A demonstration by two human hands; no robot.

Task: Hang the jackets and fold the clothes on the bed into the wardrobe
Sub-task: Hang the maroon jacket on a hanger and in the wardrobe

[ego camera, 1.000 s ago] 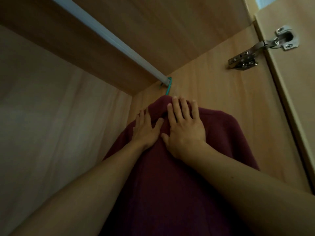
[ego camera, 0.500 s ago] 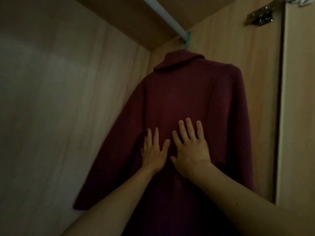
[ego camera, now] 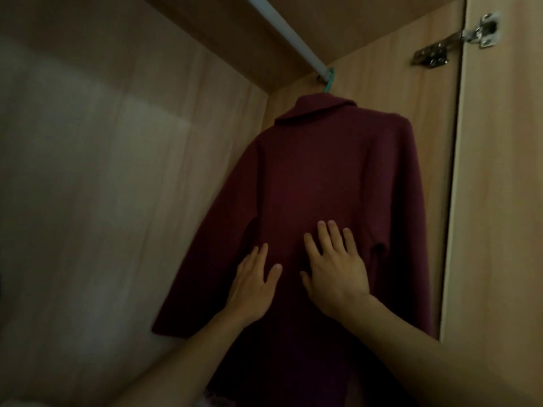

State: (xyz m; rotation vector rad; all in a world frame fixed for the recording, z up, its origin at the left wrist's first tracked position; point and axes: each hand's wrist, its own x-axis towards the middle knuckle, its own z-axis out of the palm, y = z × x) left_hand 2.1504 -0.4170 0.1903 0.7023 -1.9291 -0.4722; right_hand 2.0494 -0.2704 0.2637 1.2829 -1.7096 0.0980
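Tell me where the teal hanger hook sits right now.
In the head view, upper right of centre, the teal hanger hook hangs on the white rail where it meets the side panel, directly above the maroon jacket.

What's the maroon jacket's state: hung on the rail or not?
Hung. The jacket drapes from a teal hanger hooked over the white rail.

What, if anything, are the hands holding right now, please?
Nothing is gripped: the left hand and right hand lie flat on the hanging maroon jacket.
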